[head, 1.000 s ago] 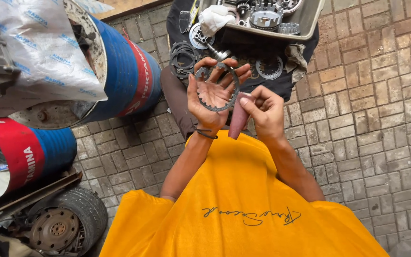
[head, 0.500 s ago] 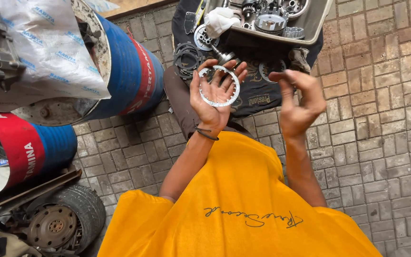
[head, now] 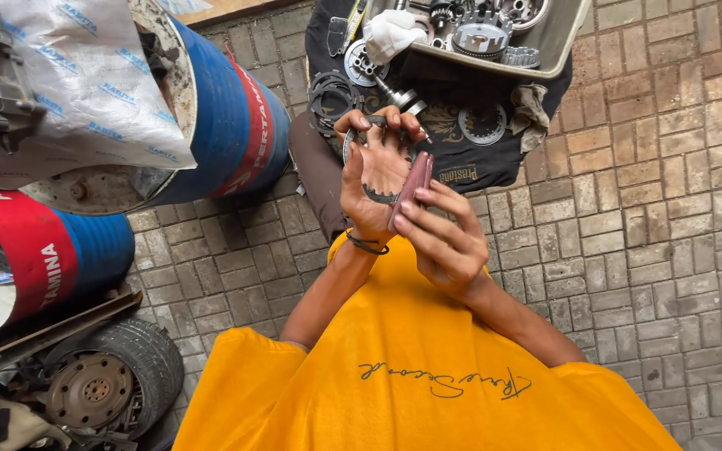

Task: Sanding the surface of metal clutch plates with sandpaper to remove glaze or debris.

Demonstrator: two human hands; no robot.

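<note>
— Between your fingers, what have you got?

— Against my left hand (head: 375, 179) lies a thin toothed grey metal ring (head: 380, 195), my fingertips (head: 394, 115) curled over its top edge. My right hand (head: 443, 238) pinches a flat reddish-brown strip (head: 414, 185), pressed to the ring's lower right.

— And around you?

— Just beyond my hands, a dark cloth (head: 449, 159) on the brick paving (head: 653, 209), with a grey tray of gears (head: 549, 58). Blue-and-red steel drums (head: 236, 117) stand well apart, left.

Your left hand (head: 375, 171) holds a toothed metal ring (head: 378, 194) upright, just below the parts tray (head: 545, 52). Your right hand (head: 440, 238) presses a reddish flat piece (head: 414, 185) against the ring's right edge.
</note>
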